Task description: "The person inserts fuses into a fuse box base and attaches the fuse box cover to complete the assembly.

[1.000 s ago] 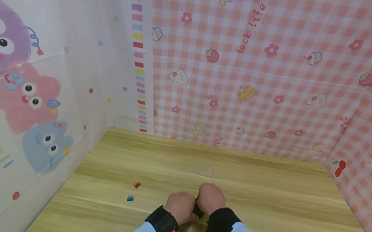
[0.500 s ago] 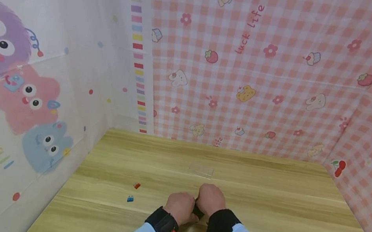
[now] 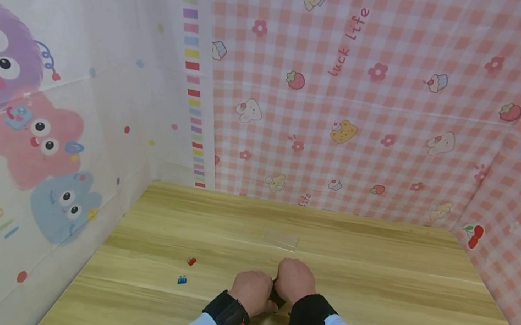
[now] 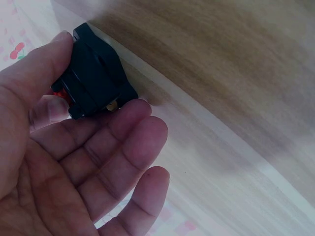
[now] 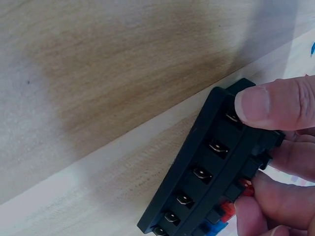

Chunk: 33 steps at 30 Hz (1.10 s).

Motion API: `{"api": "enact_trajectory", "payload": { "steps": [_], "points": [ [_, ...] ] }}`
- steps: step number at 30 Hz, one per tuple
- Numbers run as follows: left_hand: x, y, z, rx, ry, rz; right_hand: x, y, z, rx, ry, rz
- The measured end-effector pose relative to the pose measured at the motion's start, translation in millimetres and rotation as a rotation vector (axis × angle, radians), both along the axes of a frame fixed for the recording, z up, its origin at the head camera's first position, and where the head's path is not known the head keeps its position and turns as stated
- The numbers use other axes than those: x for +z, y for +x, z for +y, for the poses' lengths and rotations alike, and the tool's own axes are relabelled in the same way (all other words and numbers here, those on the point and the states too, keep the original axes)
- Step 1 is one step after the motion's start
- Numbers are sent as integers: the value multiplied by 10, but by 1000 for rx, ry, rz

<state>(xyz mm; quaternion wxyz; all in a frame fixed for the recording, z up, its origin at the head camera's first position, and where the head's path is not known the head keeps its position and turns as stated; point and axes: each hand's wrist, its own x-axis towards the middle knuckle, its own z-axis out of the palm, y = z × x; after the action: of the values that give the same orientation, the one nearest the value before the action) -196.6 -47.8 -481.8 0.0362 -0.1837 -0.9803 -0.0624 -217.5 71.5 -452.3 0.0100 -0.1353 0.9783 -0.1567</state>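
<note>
A black fuse block (image 3: 277, 296) is held between both hands over the table. My left hand (image 3: 252, 291) grips one end, thumb on its side and fingers beneath, as the left wrist view shows. My right hand (image 3: 296, 280) holds the other part, its thumb (image 5: 256, 105) pressed on the side with the row of metal terminals. In the right wrist view, its fingertips touch the block's edge beside a red blade fuse (image 5: 228, 210). A blue blade fuse (image 5: 215, 227) sits in the block next to the red one. The block's far end is cut off there.
Left of the hands, a loose red blade fuse (image 3: 191, 261) and a loose blue blade fuse (image 3: 182, 280) lie on the wooden table (image 3: 377, 256). Beyond the hands lies a clear plastic cover (image 3: 281, 240). Patterned cloth walls (image 3: 349, 103) enclose the back and sides.
</note>
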Motion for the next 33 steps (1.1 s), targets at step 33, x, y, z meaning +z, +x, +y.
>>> {"api": "enact_trajectory", "payload": {
  "steps": [33],
  "points": [
    [37,64,-24,18,-34,-13,-32,46,64,-1,2,46]
  ]
}}
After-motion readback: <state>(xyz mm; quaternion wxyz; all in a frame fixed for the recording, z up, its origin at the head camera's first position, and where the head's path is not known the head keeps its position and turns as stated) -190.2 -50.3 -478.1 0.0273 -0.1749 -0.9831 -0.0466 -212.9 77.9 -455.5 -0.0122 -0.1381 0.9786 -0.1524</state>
